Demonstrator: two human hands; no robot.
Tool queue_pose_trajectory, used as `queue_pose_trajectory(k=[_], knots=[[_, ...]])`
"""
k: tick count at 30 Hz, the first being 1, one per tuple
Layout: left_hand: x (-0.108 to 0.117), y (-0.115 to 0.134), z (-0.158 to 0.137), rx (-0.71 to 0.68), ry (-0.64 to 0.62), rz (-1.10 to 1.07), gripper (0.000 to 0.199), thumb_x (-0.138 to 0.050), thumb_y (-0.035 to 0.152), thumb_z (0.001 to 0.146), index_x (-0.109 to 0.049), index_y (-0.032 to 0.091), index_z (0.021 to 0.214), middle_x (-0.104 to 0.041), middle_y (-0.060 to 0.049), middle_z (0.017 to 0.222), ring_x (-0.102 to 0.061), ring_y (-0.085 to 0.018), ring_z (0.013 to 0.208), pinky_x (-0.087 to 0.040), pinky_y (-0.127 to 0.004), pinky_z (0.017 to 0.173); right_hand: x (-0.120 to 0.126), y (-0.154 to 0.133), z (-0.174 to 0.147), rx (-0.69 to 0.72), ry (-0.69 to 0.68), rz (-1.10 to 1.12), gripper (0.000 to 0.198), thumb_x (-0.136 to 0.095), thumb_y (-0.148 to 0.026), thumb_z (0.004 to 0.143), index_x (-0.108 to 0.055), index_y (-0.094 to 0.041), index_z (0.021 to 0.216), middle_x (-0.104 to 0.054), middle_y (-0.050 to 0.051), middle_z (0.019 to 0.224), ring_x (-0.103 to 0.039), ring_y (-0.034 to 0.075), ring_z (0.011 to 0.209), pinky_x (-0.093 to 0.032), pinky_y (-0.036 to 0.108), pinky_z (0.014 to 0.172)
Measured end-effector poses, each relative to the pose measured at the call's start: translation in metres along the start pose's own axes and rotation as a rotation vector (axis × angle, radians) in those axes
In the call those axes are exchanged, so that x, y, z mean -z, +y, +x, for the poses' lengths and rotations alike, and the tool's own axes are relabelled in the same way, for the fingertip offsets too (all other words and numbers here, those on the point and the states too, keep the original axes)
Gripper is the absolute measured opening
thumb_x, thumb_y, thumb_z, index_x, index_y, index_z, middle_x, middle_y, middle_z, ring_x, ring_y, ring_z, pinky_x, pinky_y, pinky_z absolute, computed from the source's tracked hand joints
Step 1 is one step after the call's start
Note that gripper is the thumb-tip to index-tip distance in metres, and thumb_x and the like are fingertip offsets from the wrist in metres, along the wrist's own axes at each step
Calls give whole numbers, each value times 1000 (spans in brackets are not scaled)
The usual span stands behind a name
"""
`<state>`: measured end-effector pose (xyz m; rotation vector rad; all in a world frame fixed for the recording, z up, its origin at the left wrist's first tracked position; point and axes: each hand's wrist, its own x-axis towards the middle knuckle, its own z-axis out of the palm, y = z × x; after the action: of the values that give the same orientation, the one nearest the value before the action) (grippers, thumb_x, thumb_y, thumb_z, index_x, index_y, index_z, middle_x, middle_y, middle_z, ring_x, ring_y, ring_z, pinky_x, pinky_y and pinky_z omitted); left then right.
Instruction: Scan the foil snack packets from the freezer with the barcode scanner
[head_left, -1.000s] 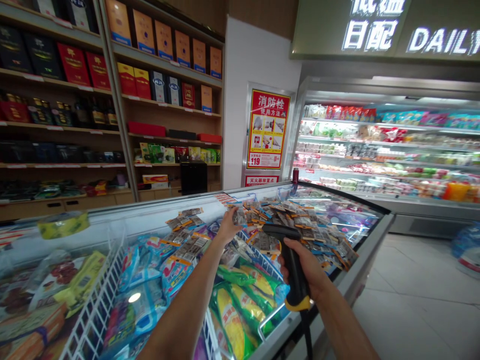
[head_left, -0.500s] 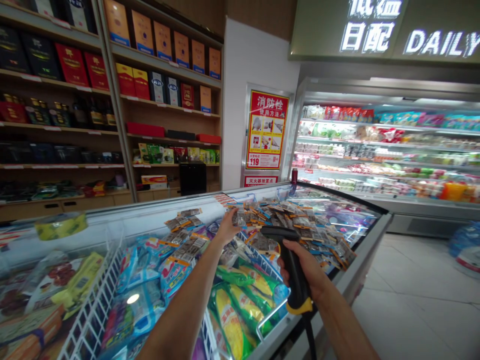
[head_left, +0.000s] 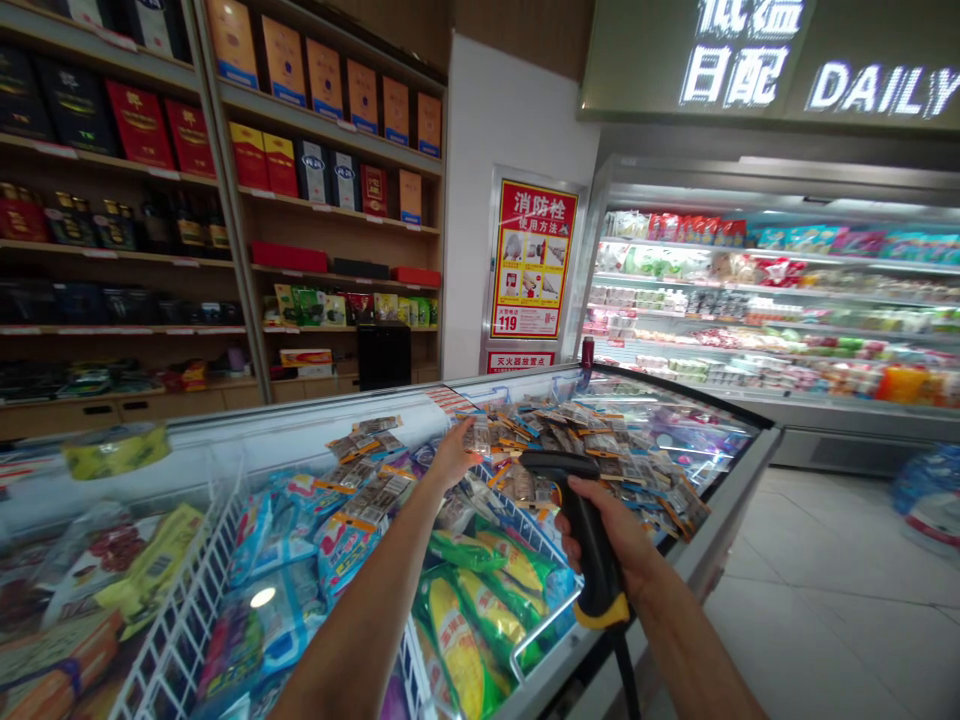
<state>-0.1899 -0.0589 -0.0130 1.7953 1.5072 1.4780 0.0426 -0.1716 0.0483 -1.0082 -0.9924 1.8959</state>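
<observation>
Staying almost unchanged, the left hand (head_left: 451,456) pinches 1 packet (head_left: 478,437) over the freezer (head_left: 731,510) while the right hand (head_left: 613,525) grips the scanner (head_left: 594,565), so the packet remains near the scanner's head.

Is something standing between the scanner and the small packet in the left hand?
Nothing visible. The gap between the scanner in the right hand and the small packet in the left hand looks open, with loose packets seen behind it.

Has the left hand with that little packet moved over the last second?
No, not noticeably: judged against the red poster, the left hand and its packet stay in practically the same place.
</observation>
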Motion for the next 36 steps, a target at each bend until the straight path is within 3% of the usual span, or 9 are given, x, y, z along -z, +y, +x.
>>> queue_pose_trajectory(k=[11,18,26,36], knots=[[1,8,-3,16,-42,50,67,-61,5,53,-48,14,118,-53,-8,117,-50,-21,104,-36,-31,92,3,-1,2,96,111,-195,25,-51,-40,72,-52,-15,70,-51,-2,44,-45,10,30,-37,20,26],[2,12,-4,6,-57,72,61,-61,7,54,-51,14,114,-56,-7,114,-52,-21,101,-37,-31,91,2,-9,-1,23,22,-91,26,-48,-41,74,-52,-15,72,-52,-2,45,-46,9,31,-37,20,27],[0,0,0,-1,-69,87,74,-65,8,50,-44,14,121,-46,-10,125,-46,-23,110,-34,-34,95,2,-10,0,15,-26,-68,26,-47,-40,75,-52,-15,71,-51,-3,45,-46,9,31,-38,20,28],[3,12,-2,13,-55,49,72,-65,9,50,-45,13,120,-47,-11,124,-46,-23,110,-32,-33,95,1,-13,-5,54,51,-71,24,-48,-39,74,-50,-16,70,-50,-3,45,-45,9,31,-36,20,27]])
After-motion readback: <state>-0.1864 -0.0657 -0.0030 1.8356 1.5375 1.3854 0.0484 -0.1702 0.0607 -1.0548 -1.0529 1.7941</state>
